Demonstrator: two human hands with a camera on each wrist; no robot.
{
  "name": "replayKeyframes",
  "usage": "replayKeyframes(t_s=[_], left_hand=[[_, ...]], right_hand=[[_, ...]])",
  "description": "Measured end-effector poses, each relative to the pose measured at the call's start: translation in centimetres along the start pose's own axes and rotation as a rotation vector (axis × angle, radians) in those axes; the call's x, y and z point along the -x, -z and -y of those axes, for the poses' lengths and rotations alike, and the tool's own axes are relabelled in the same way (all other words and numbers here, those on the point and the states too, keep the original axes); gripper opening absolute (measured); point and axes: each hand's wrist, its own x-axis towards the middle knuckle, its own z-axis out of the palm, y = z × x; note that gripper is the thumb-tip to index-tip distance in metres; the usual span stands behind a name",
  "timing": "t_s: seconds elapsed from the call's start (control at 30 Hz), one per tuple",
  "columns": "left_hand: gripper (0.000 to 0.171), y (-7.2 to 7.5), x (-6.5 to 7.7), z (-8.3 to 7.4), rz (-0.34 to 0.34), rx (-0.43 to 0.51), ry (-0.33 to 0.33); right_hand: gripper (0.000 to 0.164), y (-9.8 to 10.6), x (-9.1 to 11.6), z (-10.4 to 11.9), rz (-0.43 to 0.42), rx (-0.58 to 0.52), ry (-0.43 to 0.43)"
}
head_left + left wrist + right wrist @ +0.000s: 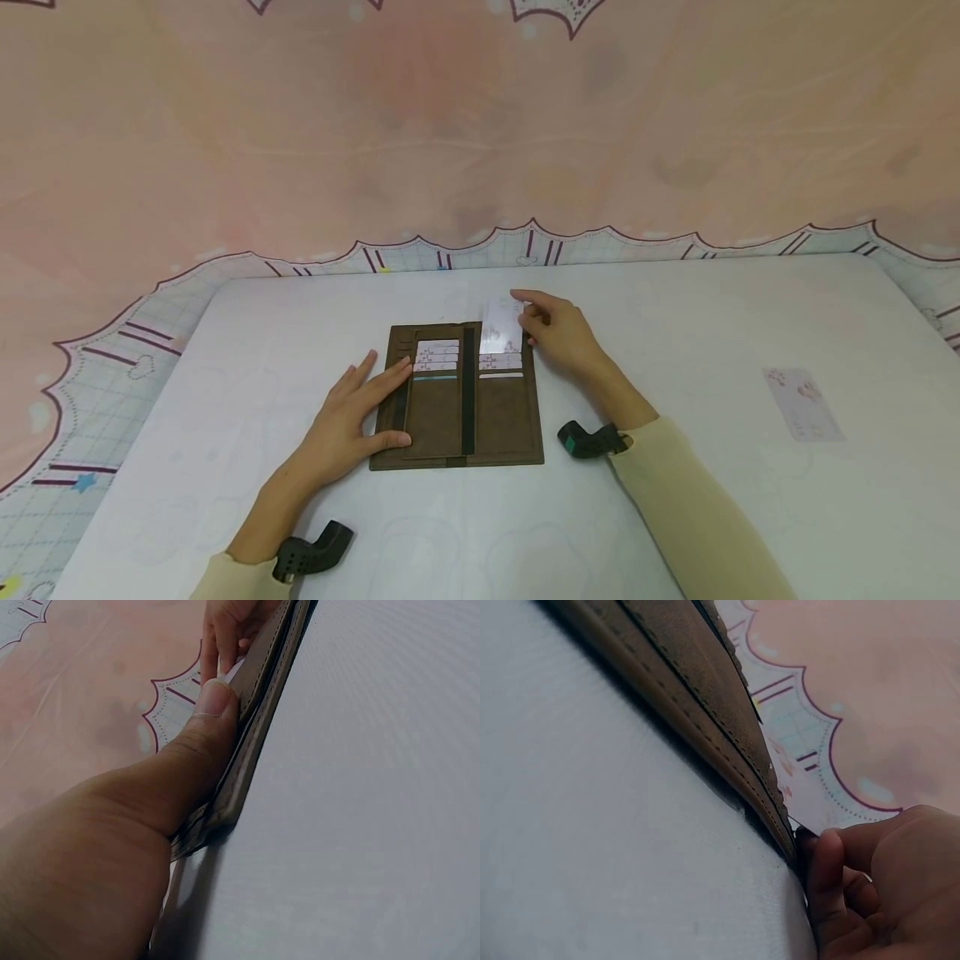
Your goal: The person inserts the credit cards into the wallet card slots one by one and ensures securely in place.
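Observation:
A brown wallet (504,419) lies unfolded on the white table, with a dark elastic band (468,392) down its middle. Spread over its left edge, my left hand (339,429) presses it with thumb and fingertips. At the upper right of the wallet, my right hand (564,335) pinches a pale printed card (501,327) by its right edge. Most of that card stands out above the right-hand slots; its lower end meets the cards there. More cards (436,355) sit stacked in the left slots. The right wrist view shows the card (799,796) beyond the wallet's stitched edge (705,742).
Apart from the wallet, another pale printed card (804,406) lies flat on the right of the white table (480,542). Behind the table hangs a pinkish patterned cloth (480,150). A black wrist camera (313,550) is strapped to each wrist.

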Motion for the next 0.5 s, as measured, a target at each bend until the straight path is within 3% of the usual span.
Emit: replayKeyframes(t_s=[0.5], left_hand=[[0.091,-0.12,0.03,0.13,-0.004,-0.008,-0.006]], right_hand=[[0.041,-0.35,-0.06,0.23,0.029,0.072,0.024]])
